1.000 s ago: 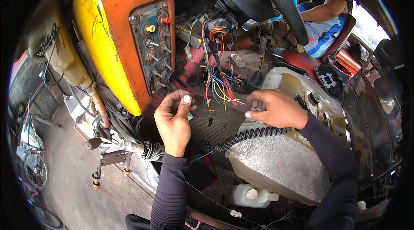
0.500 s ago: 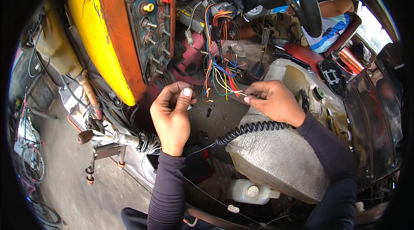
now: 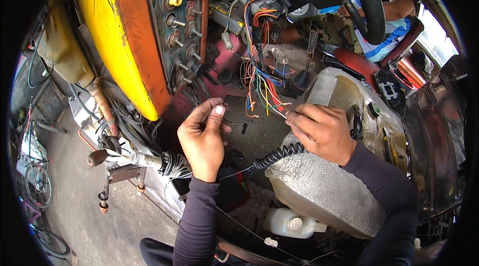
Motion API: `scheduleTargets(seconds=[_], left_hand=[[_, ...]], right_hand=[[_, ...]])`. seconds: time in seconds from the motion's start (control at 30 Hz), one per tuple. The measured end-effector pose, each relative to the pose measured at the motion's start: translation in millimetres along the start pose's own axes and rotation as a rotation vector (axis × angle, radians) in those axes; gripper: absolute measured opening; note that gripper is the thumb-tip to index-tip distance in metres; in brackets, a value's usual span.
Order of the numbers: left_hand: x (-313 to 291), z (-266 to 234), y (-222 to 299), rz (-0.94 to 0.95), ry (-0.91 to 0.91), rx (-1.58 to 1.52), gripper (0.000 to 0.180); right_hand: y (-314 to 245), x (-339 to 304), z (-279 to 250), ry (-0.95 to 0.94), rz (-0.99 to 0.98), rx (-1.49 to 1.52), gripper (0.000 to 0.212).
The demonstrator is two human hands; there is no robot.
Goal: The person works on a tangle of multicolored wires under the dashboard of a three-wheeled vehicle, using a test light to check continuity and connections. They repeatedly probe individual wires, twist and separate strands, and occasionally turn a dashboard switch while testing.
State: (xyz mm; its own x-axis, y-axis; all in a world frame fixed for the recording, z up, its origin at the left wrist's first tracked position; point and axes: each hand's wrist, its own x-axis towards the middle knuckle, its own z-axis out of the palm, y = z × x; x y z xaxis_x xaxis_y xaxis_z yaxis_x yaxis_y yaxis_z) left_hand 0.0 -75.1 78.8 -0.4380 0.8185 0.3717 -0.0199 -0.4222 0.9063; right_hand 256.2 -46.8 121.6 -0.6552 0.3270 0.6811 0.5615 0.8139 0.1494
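A bundle of multicoloured wires (image 3: 264,79) hangs from connectors below the steering column, its bare ends spread over the floor. My right hand (image 3: 322,133) is closed, fingertips pinching a thin pale wire (image 3: 280,110) at the lower right of that bundle. To the left of the wires, my left hand (image 3: 203,138) is held up with thumb and forefinger pinched together. Whatever sits between those fingers is too small to make out. Under my right hand runs a black coiled cable (image 3: 279,155), partly hidden by the hand.
An orange and yellow dashboard with a switch panel (image 3: 180,31) stands at left. The steering wheel (image 3: 371,6) is upper right, with a seated person (image 3: 379,34) beyond. A silvery padded cover (image 3: 324,191) and a white jug (image 3: 294,223) lie nearer. A gear lever (image 3: 310,51) rises behind the wires.
The view has shifted slightly. My right hand has turned, its knuckles now more on top, and sits a little lower at the wire. My left hand keeps its pinch.
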Motion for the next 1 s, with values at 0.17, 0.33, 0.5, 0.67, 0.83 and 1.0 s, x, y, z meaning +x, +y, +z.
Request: scheduleTargets(seconds=[0.17, 0.33, 0.5, 0.67, 0.83, 1.0], left_hand=[[-3, -3, -6, -0.027, 0.042, -0.111, 0.022], [-11, -9, -11, -0.273, 0.041, -0.277, 0.020], [-22, -17, -11, -0.486, 0.055, -0.397, 0.019], [-31, -7, -16, -0.533, -0.084, -0.221, 0.032], [-30, 29, -26, -0.478, -0.194, -0.110, 0.032], [-24, 53, -25, -0.582, -0.299, -0.369, 0.018]], right_hand=[[1, 0, 2, 0.003, 0.009, 0.006, 0.020], [3, 0, 4, 0.010, 0.022, 0.051, 0.019], [3, 0, 3, -0.001, 0.022, 0.059, 0.019], [4, 0, 4, 0.010, 0.025, 0.074, 0.020], [3, 1, 4, 0.001, 0.034, 0.077, 0.020], [3, 2, 4, -0.014, 0.054, 0.084, 0.017]])
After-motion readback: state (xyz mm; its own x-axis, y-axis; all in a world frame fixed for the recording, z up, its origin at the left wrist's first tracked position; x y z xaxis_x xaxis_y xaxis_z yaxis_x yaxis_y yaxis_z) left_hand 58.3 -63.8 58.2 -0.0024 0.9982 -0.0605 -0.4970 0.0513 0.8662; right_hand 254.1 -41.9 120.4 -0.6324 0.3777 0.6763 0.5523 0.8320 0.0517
